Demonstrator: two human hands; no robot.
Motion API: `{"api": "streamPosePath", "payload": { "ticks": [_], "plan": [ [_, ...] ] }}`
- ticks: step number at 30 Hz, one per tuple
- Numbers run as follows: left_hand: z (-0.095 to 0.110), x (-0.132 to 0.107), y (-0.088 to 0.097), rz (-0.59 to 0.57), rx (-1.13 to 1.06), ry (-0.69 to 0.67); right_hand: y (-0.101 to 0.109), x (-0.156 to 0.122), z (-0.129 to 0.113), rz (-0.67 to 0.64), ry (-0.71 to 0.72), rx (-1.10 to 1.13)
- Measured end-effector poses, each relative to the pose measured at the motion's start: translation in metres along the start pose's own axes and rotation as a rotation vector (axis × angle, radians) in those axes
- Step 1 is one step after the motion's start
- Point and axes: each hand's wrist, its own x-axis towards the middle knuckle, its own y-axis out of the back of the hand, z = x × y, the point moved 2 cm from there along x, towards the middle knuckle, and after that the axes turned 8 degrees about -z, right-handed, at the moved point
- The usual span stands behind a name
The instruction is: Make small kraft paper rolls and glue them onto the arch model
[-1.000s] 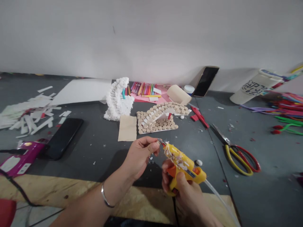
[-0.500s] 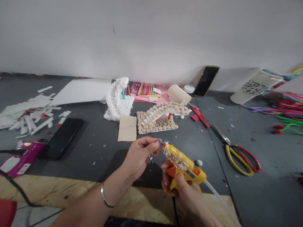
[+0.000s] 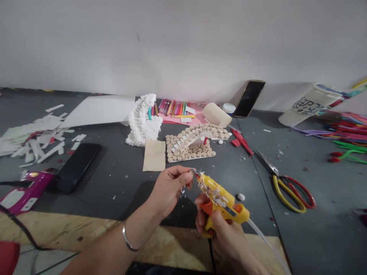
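My right hand grips a yellow glue gun with an orange trigger, its body crusted with white scraps, nozzle pointing up-left. My left hand, a metal bangle on its wrist, is closed in a pinch right at the nozzle tip; whatever it pinches is too small to make out. Beyond the hands on the dark tabletop stand a model bridge of small tan discs and a white curved foam model. A tan paper piece lies between them.
Yellow-and-red scissors lie to the right, a black phone and a pink packet to the left. White paper strips lie at far left. Markers, another phone, a white cup and coloured pipe cleaners sit at the back.
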Motion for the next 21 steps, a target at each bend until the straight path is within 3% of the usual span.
{"api": "streamPosePath", "payload": {
  "ticks": [21],
  "plan": [
    [-0.0003, 0.0002, 0.0000, -0.006, 0.005, -0.004, 0.0002, -0.0013, 0.0014, 0.022, 0.003, -0.005]
  ]
}}
